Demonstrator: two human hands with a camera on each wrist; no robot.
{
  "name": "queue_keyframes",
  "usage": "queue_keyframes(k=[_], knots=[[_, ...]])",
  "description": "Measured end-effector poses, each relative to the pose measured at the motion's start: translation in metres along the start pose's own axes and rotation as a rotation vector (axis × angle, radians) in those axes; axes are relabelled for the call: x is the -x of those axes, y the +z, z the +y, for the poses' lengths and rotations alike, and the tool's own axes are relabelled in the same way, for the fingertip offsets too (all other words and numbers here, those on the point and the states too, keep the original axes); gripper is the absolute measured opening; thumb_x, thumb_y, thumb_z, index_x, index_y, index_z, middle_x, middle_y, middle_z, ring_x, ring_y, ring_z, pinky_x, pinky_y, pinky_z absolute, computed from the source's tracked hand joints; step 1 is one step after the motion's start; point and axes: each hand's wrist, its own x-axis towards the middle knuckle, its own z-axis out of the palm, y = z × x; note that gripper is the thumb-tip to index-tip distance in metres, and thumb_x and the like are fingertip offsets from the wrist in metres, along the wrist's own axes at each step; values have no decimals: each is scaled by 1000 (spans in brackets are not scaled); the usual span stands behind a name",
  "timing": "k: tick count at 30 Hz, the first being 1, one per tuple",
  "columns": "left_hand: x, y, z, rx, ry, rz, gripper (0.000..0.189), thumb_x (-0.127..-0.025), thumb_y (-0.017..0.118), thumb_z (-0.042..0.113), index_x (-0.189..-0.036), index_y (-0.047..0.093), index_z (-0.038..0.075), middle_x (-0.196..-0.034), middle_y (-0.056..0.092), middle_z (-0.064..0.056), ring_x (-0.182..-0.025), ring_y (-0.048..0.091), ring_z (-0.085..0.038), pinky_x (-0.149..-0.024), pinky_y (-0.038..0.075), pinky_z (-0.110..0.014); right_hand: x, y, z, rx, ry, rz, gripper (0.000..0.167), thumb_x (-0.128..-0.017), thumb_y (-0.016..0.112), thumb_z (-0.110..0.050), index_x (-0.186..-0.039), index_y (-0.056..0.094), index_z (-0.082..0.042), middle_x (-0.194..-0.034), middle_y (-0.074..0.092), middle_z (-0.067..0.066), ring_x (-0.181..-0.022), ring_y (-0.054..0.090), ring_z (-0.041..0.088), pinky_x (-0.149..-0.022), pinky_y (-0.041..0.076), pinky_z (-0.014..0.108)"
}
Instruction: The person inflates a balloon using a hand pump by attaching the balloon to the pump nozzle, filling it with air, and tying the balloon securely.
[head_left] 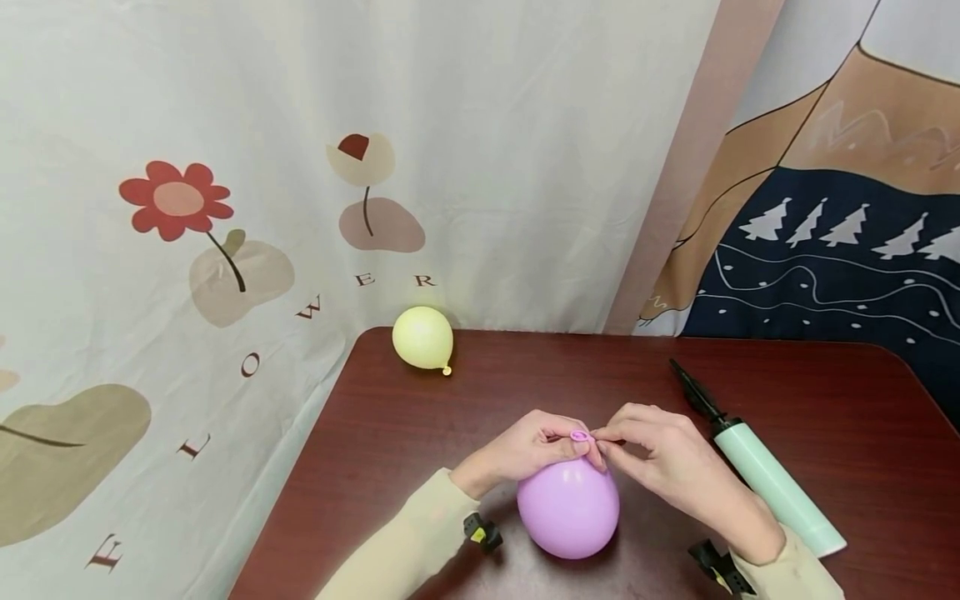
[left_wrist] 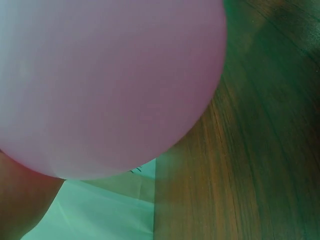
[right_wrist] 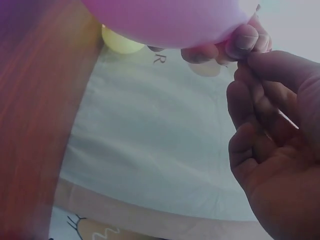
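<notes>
A round, inflated purple balloon (head_left: 568, 510) is near the front of the table, its neck pointing up and away. My left hand (head_left: 528, 446) pinches that neck between thumb and fingers, and the rolled lip of the opening shows above the fingertips. From the other side, my right hand (head_left: 663, 450) brings thumb and forefinger together on the end of the neck, right beside the left fingertips. The right wrist view has both hands' fingertips meeting at the balloon's (right_wrist: 170, 22) narrow end. In the left wrist view the balloon (left_wrist: 110, 90) fills much of the picture.
On the dark red table (head_left: 525, 367), a yellow balloon (head_left: 422, 337) with a closed-off neck lies at the back left corner. A mint green hand pump (head_left: 780, 483) with a black nozzle lies to the right, partly behind my right forearm. Printed curtains (head_left: 525, 167) hang behind the table.
</notes>
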Motion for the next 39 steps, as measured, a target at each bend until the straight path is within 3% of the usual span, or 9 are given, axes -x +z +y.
queue_keyframes(k=[6, 12, 15, 20, 23, 28, 32, 39], knots=[[0, -2, 0, 11, 5, -11, 26, -107, 56, 14, -101, 75, -2, -103, 75, -14, -106, 69, -9, -94, 56, -32, -1, 4, -1, 60, -36, 6, 35, -74, 85, 4, -93, 74, -23, -89, 65, -15, -78, 58, 5, -69, 47, 12], [2, -2, 0, 11, 9, -26, 23, -107, 56, 11, -102, 73, -4, -104, 73, -17, -103, 66, -6, -92, 57, -31, 0, 8, 0, 35, -57, 5, 14, -91, 78, -15, -91, 67, -25, -90, 61, -15, -83, 57, 5, -75, 48, 14], [2, -4, 2, -12, 18, -50, 21, -106, 56, 7, -100, 73, -3, -104, 73, -16, -102, 65, -5, -91, 56, -30, -2, 10, 2, 17, -111, 23, 9, -93, 71, -17, -91, 66, -23, -89, 60, -14, -83, 56, 5, -75, 47, 15], [2, -7, 4, -30, 61, -111, 18, -103, 57, -2, -99, 74, -4, -105, 72, -19, -108, 65, -7, -96, 55, -31, -1, 16, 3, -64, -164, 39, 27, -75, 70, -1, -87, 61, -23, -86, 55, -14, -80, 53, 2, -70, 45, 15], [1, -9, 5, -19, 92, -145, 16, -100, 59, -7, -97, 75, -7, -103, 73, -22, -111, 64, -9, -101, 52, -33, 1, 18, 2, -177, -116, 1, 37, -69, 69, 7, -86, 59, -24, -84, 53, -13, -78, 52, 2, -65, 44, 16], [0, -10, 4, -25, 140, -181, 14, -95, 63, -14, -96, 76, -9, -100, 75, -22, -116, 60, -11, -106, 49, -36, 5, 18, 0, -344, 48, -149, 41, -72, 64, 11, -85, 55, -26, -80, 49, -11, -74, 52, 5, -63, 44, 20], [0, -6, 1, 16, 116, -159, 11, -93, 66, -14, -96, 76, -11, -106, 74, -25, -112, 59, -8, -102, 52, -34, 7, 17, 0, -379, 148, -239, 38, -74, 64, 7, -83, 51, -28, -79, 45, -12, -73, 49, 7, -62, 42, 23], [1, 2, -1, 146, 76, -87, 6, -89, 69, -17, -94, 72, -19, -105, 71, -32, -109, 62, -10, -100, 53, -37, 10, 19, 0, -351, 163, -197, 40, -70, 65, 10, -76, 49, -26, -73, 43, -10, -66, 46, 6, -57, 40, 23]])
